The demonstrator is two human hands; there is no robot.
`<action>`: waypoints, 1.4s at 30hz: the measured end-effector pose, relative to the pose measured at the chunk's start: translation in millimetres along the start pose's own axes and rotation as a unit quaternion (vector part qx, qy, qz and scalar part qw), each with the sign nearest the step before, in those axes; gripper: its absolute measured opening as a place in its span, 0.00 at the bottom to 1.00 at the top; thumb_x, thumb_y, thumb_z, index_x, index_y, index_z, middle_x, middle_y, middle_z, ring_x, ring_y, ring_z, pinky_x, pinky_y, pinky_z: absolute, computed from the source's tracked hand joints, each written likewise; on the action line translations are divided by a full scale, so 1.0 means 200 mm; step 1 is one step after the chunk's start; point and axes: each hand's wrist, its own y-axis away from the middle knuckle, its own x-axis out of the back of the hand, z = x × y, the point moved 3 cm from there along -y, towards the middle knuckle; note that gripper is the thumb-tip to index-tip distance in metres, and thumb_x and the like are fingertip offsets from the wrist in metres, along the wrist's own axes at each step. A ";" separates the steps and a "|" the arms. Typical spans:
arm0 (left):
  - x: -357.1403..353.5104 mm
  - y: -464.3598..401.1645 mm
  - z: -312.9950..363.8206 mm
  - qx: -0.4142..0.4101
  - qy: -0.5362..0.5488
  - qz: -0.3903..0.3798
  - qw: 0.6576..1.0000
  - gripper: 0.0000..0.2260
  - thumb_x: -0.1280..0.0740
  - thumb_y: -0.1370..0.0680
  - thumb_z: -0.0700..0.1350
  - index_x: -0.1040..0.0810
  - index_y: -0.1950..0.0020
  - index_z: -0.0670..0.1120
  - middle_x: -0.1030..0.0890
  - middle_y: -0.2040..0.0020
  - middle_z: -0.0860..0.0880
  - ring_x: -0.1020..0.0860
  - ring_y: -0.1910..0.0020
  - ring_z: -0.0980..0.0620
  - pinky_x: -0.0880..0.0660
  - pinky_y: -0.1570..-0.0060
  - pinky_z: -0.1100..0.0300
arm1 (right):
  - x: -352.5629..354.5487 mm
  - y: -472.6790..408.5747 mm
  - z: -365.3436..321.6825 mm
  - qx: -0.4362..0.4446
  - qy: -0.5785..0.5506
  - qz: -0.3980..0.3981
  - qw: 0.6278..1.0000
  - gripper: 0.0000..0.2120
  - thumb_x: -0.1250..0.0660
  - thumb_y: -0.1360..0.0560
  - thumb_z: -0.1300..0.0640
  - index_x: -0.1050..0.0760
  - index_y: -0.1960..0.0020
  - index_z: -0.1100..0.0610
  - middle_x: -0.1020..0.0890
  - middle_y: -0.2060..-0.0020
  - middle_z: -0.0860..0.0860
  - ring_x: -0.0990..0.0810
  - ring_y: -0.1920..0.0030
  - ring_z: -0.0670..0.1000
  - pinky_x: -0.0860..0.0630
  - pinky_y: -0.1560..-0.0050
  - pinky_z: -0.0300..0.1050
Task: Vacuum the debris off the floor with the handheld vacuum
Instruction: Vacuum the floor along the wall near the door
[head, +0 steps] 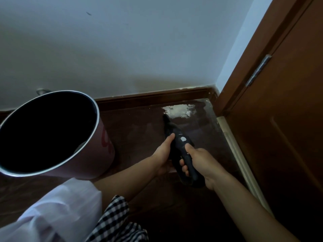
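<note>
Around the rear handle of the black handheld vacuum (181, 147) the right hand (199, 165) curls tight, thumb lying toward the silver button; the left hand (163, 154) grips the body from the other side, thumb along it. Just beyond the nozzle lies the white debris (180, 110) on the dark floor (139, 130) — near the baseboard (148, 98). Left of both hands stands a pink bin (103, 154); right, a brown door (279, 119).

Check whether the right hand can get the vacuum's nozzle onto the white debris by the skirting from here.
Probably yes. The right hand grips the vacuum, whose nozzle already sits at the edge of the debris; nothing lies between them on the floor.
</note>
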 end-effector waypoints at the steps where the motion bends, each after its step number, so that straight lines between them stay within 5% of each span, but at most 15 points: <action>1: -0.01 0.00 0.00 0.001 0.000 -0.001 1.000 0.28 0.39 0.23 0.64 0.24 0.34 0.43 0.20 0.52 0.43 0.20 0.59 0.47 0.24 0.62 0.55 | 0.00 0.00 0.00 0.001 -0.003 0.001 1.000 0.19 0.45 0.17 0.50 0.26 0.46 0.66 0.24 0.68 0.54 0.27 0.76 0.47 0.29 0.77 0.37; 9: -0.01 -0.02 0.03 0.006 -0.003 -0.002 1.000 0.29 0.40 0.23 0.65 0.25 0.34 0.43 0.20 0.55 0.44 0.22 0.63 0.48 0.24 0.65 0.56 | 0.00 -0.03 -0.03 0.008 -0.004 0.007 1.000 0.19 0.46 0.17 0.50 0.26 0.48 0.66 0.24 0.68 0.55 0.27 0.77 0.47 0.29 0.78 0.36; 15: 0.00 -0.04 0.07 0.004 -0.002 -0.001 1.000 0.31 0.41 0.23 0.65 0.25 0.33 0.42 0.19 0.59 0.44 0.22 0.75 0.51 0.26 0.72 0.60 | -0.03 -0.07 -0.07 0.011 0.002 0.006 1.000 0.19 0.46 0.17 0.49 0.27 0.47 0.65 0.24 0.68 0.54 0.26 0.76 0.47 0.29 0.77 0.37; 21: 0.02 -0.06 0.15 -0.006 0.012 0.002 1.000 0.27 0.41 0.22 0.65 0.25 0.42 0.42 0.25 0.77 0.49 0.27 0.80 0.53 0.28 0.78 0.63 | -0.07 -0.12 -0.15 0.018 0.008 0.011 1.000 0.18 0.45 0.17 0.49 0.26 0.51 0.63 0.23 0.67 0.54 0.26 0.73 0.48 0.28 0.75 0.38; 26: 0.04 -0.08 0.19 -0.016 0.015 0.000 1.000 0.24 0.40 0.23 0.65 0.23 0.54 0.43 0.26 0.76 0.49 0.27 0.79 0.52 0.27 0.76 0.62 | -0.08 -0.16 -0.20 0.015 -0.011 0.015 1.000 0.19 0.45 0.18 0.49 0.26 0.48 0.65 0.23 0.65 0.55 0.26 0.72 0.48 0.28 0.77 0.37; 33: 0.00 -0.09 0.19 -0.013 0.006 -0.015 1.000 0.24 0.40 0.22 0.64 0.24 0.57 0.43 0.26 0.75 0.49 0.27 0.79 0.53 0.27 0.76 0.64 | -0.04 -0.15 -0.20 0.013 -0.037 0.023 0.999 0.19 0.44 0.18 0.50 0.27 0.44 0.66 0.23 0.65 0.55 0.26 0.72 0.48 0.28 0.79 0.34; 42: -0.03 -0.09 0.18 -0.015 -0.005 -0.021 1.000 0.23 0.40 0.22 0.64 0.23 0.50 0.44 0.22 0.73 0.49 0.23 0.76 0.53 0.26 0.66 0.56 | 0.00 -0.13 -0.19 0.008 -0.029 0.023 0.999 0.19 0.45 0.17 0.49 0.26 0.47 0.65 0.23 0.67 0.54 0.26 0.73 0.47 0.28 0.78 0.35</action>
